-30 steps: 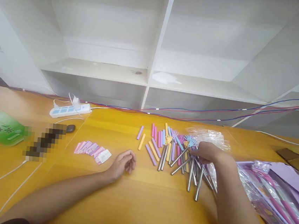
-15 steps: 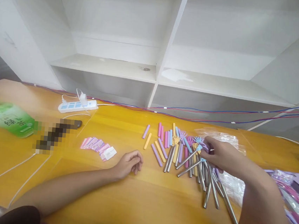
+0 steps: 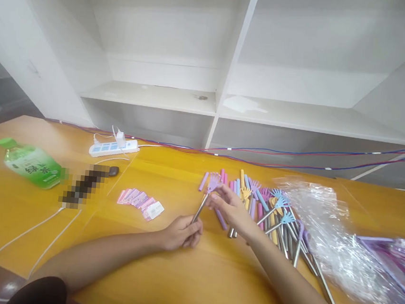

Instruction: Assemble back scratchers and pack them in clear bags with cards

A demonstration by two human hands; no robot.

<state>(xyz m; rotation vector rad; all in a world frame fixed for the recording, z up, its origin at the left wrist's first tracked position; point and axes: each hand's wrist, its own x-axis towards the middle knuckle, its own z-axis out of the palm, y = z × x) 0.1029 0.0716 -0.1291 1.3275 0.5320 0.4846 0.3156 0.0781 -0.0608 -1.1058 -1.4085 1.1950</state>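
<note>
Fingers of the left hand (image 3: pixel 183 233) are closed around the metal rod (image 3: pixel 200 207), and those of the right hand (image 3: pixel 231 209) pinch near its purple hand-shaped head (image 3: pixel 214 182). This piece is already out of the pile (image 3: pixel 288 218) on the desk (image 3: pixel 211 286), raised toward left, so both hands can handle it separately.

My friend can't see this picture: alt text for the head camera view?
A person's left hand holds a purple hand-shaped tool by its metal rod; the right hand is at its head. On the wooden table, similar tools and coloured sticks lie mostly to the right, fanned cards and a green bottle left.
</note>
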